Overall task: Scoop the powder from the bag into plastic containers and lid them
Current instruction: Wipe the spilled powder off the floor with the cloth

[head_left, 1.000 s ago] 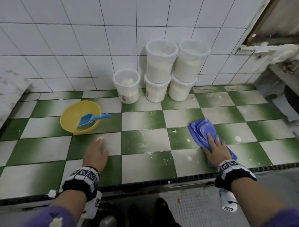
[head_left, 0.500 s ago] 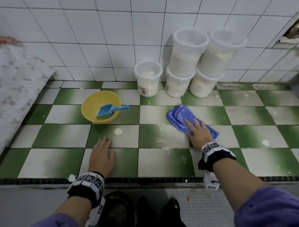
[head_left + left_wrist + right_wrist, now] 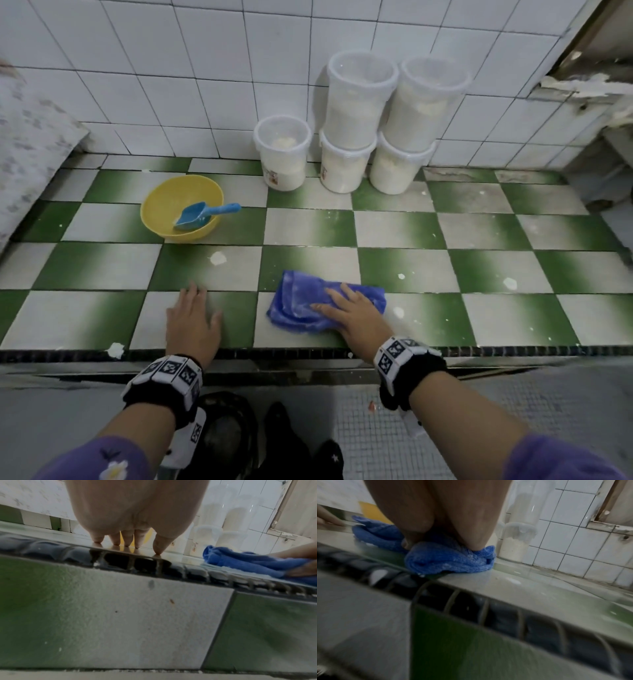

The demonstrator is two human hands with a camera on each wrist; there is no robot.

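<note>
Head view: the right hand (image 3: 356,313) lies flat, fingers straight, pressing a folded blue cloth (image 3: 308,301) onto the green-and-white tiled bench (image 3: 411,226). Half a second ago the cloth lay further back, near the middle of the bench and close to the tubs; it now sits near the front edge, just beside the left hand (image 3: 193,320). A second ago it was further to the right.

That left hand rests palm down on the tiles near the front edge, fingers straight and holding nothing, in much the same place as before. From the left wrist camera its fingertips (image 3: 126,543) touch the surface, and the cloth (image 3: 240,561) shows to the right.

The right wrist camera shows the cloth (image 3: 447,559) bunched under the palm at the very front edge.

Five lidded plastic tubs (image 3: 359,102) holding white powder stand against the back wall, unchanged: three on the bench, two stacked on the right-hand pair. A yellow bowl (image 3: 164,209) sits toward the left back of the bench, a blue scoop (image 3: 202,214) lying in it with the handle over the rim. Spots of spilled powder (image 3: 217,258) dot the tiles, one just in front of the bowl.
</note>
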